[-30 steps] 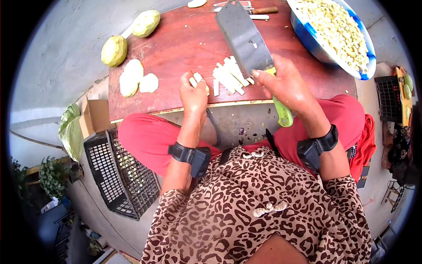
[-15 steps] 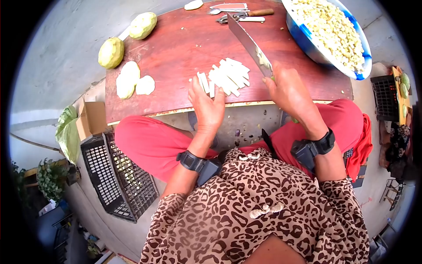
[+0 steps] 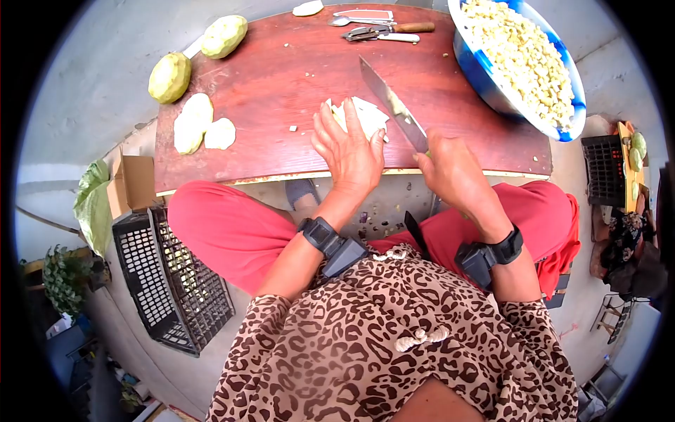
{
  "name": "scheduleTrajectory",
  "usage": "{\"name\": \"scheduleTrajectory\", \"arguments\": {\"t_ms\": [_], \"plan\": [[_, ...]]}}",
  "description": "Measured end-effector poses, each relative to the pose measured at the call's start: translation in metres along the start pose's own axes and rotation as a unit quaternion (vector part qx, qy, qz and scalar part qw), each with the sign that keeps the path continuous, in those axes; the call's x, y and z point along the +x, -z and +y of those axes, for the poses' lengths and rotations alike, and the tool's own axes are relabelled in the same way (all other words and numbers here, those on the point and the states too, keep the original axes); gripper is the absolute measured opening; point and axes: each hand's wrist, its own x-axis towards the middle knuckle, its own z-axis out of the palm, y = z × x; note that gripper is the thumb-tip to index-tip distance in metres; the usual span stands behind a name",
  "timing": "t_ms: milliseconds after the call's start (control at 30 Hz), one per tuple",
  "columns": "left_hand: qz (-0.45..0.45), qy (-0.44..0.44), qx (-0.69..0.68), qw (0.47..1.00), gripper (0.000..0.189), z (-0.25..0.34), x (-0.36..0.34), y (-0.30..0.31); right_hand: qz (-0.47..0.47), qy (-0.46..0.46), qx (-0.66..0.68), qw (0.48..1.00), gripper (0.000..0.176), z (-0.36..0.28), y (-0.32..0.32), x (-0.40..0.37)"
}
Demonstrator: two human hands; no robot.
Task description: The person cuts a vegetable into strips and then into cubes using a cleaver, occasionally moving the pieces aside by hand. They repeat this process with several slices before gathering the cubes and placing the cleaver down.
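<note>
Pale cut vegetable strips (image 3: 368,116) lie bunched near the front edge of the red table (image 3: 260,105). My left hand (image 3: 349,153) rests over them with its fingers stretched out, hiding part of the pile. In my right hand (image 3: 453,169) is the handle of a kitchen knife (image 3: 394,105). Its broad blade points up and away, just right of the strips, with pale bits stuck to it. Two flat pale slices (image 3: 193,124) sit to the left. Behind them are a peeled yellow-green vegetable (image 3: 169,77) and another peeled one (image 3: 224,36).
A blue-and-white basin (image 3: 520,70) full of pale diced pieces stands at the right. Peelers (image 3: 380,35) and a spoon (image 3: 351,21) lie at the back edge. Black plastic crates (image 3: 169,281) and a cardboard box (image 3: 132,181) are on the floor at left.
My left hand has shifted right and forward over the strips, which are now gathered closer together. The knife has moved slightly down. The whole view has shifted a little.
</note>
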Motion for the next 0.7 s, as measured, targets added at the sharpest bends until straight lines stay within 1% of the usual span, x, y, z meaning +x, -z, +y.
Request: {"name": "scheduleTrajectory", "arguments": {"t_ms": [133,233,433,533,700], "plan": [[0.016,0.002,-0.002,1.0,0.084,0.001,0.002,-0.008,-0.051,0.01,0.056,0.997,0.026,-0.003,0.009,-0.006],[0.022,0.005,-0.008,1.0,0.083,0.001,0.002,-0.011,-0.064,0.006,0.047,0.997,0.024,-0.002,0.012,-0.009],[0.029,0.016,0.009,0.999,0.082,-0.001,0.005,-0.012,-0.058,0.025,0.05,0.997,0.023,-0.004,0.015,-0.012],[0.022,0.037,0.001,0.999,0.082,0.001,0.01,-0.011,-0.061,0.026,0.06,0.996,0.023,-0.003,0.018,-0.012],[0.003,0.035,-0.003,0.999,0.083,0.002,0.016,-0.009,-0.05,0.034,0.036,0.997,0.022,0.0,0.016,-0.011]]}}
